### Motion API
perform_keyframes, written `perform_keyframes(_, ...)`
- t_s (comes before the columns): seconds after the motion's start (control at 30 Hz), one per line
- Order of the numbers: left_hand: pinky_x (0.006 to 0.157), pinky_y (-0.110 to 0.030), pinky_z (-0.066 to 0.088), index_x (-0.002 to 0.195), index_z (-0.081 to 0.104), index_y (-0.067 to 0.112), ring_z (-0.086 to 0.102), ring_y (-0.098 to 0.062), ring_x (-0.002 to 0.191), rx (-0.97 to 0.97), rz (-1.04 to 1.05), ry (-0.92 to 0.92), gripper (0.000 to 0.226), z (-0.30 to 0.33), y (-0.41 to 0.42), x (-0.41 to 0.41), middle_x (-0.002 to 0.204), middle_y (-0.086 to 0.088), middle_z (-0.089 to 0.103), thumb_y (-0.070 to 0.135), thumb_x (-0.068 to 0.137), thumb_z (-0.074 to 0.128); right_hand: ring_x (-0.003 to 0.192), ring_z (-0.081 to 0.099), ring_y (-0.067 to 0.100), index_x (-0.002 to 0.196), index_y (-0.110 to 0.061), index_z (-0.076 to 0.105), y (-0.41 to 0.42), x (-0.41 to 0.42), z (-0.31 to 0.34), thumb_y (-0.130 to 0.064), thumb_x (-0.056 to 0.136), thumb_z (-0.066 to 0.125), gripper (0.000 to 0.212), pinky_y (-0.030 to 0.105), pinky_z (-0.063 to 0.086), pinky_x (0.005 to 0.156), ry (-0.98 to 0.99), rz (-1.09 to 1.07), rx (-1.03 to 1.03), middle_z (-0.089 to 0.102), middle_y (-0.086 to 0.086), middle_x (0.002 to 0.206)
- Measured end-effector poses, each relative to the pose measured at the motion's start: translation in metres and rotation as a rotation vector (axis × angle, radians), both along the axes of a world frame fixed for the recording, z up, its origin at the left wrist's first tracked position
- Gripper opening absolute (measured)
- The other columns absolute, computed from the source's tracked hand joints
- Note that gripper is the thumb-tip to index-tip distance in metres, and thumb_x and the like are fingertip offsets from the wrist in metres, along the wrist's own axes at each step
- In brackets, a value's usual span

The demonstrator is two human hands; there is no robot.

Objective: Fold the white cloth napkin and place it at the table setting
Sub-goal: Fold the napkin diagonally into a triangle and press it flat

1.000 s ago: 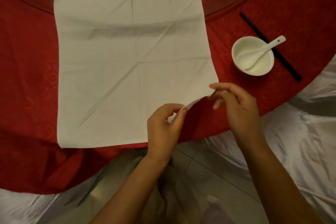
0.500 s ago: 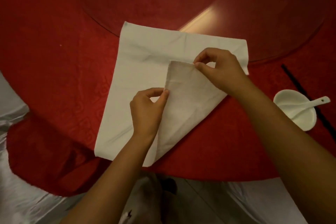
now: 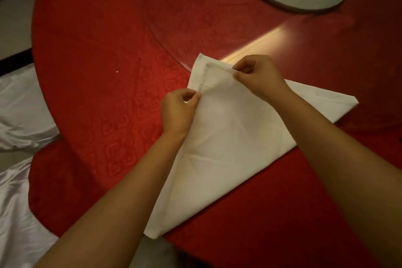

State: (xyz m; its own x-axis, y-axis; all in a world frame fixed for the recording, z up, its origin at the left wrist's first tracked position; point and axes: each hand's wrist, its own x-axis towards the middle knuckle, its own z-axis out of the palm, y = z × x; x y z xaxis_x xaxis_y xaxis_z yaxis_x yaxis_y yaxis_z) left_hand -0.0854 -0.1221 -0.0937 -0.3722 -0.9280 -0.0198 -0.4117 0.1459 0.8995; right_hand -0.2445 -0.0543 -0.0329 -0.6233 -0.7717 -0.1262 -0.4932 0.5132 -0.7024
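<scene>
You're mid first fold: the napkin (image 3: 228, 137) lies on the red tablecloth (image 3: 104, 85) as a triangle, top corner just short of the far corner. Your left hand (image 3: 177, 111) and right hand (image 3: 256, 77) each pinch the top layer's hem. Next, I'd say: align corners w/ care, then flatten the crease. No brands or writing visible.

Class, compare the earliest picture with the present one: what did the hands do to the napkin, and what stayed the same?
The napkin lay flat and square; its near right corner was carried across to the far left corner, leaving a triangle. The left hand and right hand kept pinching that layer's edges all along. The napkin stays on the red tablecloth. The bowl, spoon and chopsticks are now out of view.
</scene>
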Motion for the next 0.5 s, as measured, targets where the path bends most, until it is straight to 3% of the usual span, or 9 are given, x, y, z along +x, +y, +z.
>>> perform_keyframes(0.1,0.061,-0.002,0.041,0.086,0.074,0.010,0.059,0.000,0.068,0.011,0.005,-0.008,0.012,-0.003,-0.024,-0.011,0.080,0.006,0.069,0.016,0.081,0.065,0.090,0.064,0.025,0.074,-0.027,0.063,-0.028,-0.010,-0.003,-0.018,0.078,0.063,0.010,0.049,0.046,0.094,0.023,-0.004,0.007,0.065,-0.002,0.079)
perform_keyframes(0.23,0.066,-0.022,0.048,0.083,0.074,0.015,0.063,-0.009,0.073,0.005,-0.011,-0.061,0.012,-0.011,-0.047,-0.023,0.080,0.002,0.072,0.019,0.080,0.063,0.092,0.063,0.025,0.074,-0.026,0.062,-0.053,-0.021,-0.016,-0.015,0.078,0.059,0.012,0.049,0.044,0.096,0.050,-0.042,0.058,0.063,-0.002,0.078)
perform_keyframes(0.33,0.062,-0.024,0.045,0.078,0.073,0.018,0.062,-0.011,0.070,-0.029,-0.008,-0.113,0.010,-0.018,-0.055,-0.028,0.076,0.004,0.070,0.021,0.078,0.063,0.092,0.061,0.023,0.075,-0.026,0.061,-0.062,-0.028,-0.028,-0.017,0.079,0.059,0.011,0.046,0.042,0.098,0.067,-0.057,0.115,0.061,-0.004,0.078)
perform_keyframes(0.5,0.073,-0.039,0.051,0.077,0.071,0.016,0.063,-0.022,0.083,-0.005,-0.007,-0.145,0.011,-0.032,-0.062,-0.027,0.078,0.001,0.070,0.024,0.079,0.063,0.094,0.058,0.020,0.079,-0.026,0.064,-0.072,-0.033,-0.046,-0.019,0.079,0.059,0.008,0.036,0.026,0.092,0.143,-0.066,0.157,0.059,-0.007,0.080)
